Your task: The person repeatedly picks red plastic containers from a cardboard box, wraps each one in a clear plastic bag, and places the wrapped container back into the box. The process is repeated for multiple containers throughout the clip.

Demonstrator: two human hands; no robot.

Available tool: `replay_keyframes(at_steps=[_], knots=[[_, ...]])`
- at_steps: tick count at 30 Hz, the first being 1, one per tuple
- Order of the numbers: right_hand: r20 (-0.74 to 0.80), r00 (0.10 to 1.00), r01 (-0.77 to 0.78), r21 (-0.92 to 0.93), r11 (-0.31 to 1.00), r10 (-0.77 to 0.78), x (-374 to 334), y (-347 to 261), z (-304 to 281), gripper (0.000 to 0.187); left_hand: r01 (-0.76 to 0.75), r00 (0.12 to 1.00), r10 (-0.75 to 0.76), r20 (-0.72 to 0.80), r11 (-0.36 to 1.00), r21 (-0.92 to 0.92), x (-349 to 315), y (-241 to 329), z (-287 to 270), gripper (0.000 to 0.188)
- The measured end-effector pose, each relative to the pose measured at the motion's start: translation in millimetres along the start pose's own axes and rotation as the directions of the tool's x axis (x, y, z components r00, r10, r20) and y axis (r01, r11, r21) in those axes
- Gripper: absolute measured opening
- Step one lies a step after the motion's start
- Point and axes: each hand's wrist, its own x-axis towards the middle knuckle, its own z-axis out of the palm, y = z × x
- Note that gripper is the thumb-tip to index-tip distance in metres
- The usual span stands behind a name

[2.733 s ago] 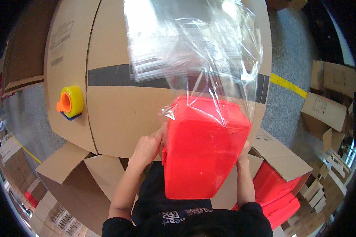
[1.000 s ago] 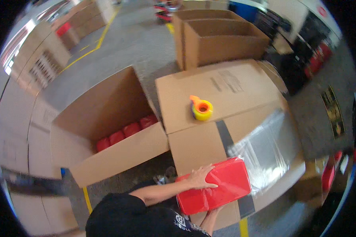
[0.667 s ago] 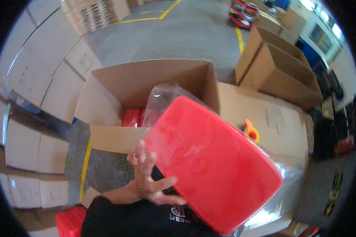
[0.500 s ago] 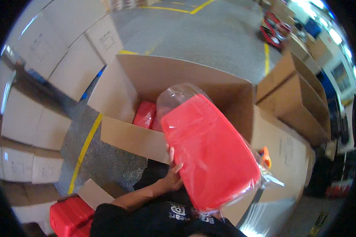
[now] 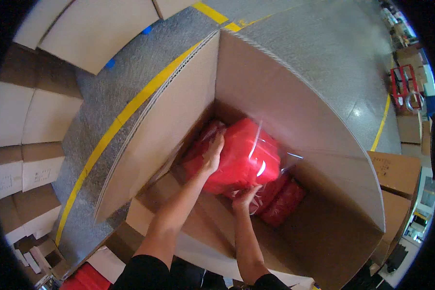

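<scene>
Red case: a smooth, hard-looking red plastic case (image 5: 239,157), blocky with rounded corners, wrapped in a clear glossy plastic bag (image 5: 270,159) that throws white glints; it sits low inside the box, between the two hands and slightly blurred.
Left hand: the left hand (image 5: 211,154) lies flat and open against the case's left face, fingers stretched upward along the bagged surface, pressing rather than clutching.
Right hand: the right hand (image 5: 245,197) is cupped under the case's near lower edge, fingers curled into the crinkled film; how firmly it grips cannot be told.
Cardboard box: a large open brown cardboard box (image 5: 285,96) surrounds both hands, its walls matte and plain, the cut rim showing the corrugated fluting; a flap folds outward on the left-hand side.
Other red pieces: more bagged red pieces (image 5: 282,203) lie on the box bottom, just right of the right hand and partly under the case, with a rougher, ribbed look.
Floor: grey speckled floor (image 5: 106,92) beyond the left hand, crossed by a yellow painted line (image 5: 130,106).
Stacked cartons: closed pale cartons (image 5: 19,145) stand well to the left of the left hand.
</scene>
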Motion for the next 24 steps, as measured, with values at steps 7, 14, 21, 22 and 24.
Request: replay_keyframes(at_steps=[7, 14, 21, 22, 24], knots=[[0.316, 0.933, 0.333, -0.568, 0.753, -0.174, 177, 122, 14, 0.070, 0.300, 0.946, -0.300, -0.121, 0.677, 0.672, 6, -118, -18, 0.075], [0.297, 0.941, 0.331, -0.701, 0.632, -0.163, 103, 9, -30, 0.049, 0.092, 0.802, -0.507, 0.315, 0.627, 0.774, -40, -116, -21, 0.064], [0.036, 0.688, 0.651, -0.473, 0.594, -0.725, -231, -75, -127, 0.034, -0.144, 0.628, -0.358, 0.691, 0.819, 0.555, -156, -23, 78, 0.062], [-0.106, 0.619, 0.583, -0.602, 0.546, -0.778, -281, -64, -161, 0.038, -0.182, 0.570, -0.336, 0.750, 0.838, 0.514, -178, -13, 98, 0.061], [-0.330, 0.567, 0.304, -0.767, 0.564, -0.754, -390, -36, -262, 0.053, -0.220, 0.347, -0.299, 0.889, 0.895, 0.387, -224, 4, 152, 0.057]])
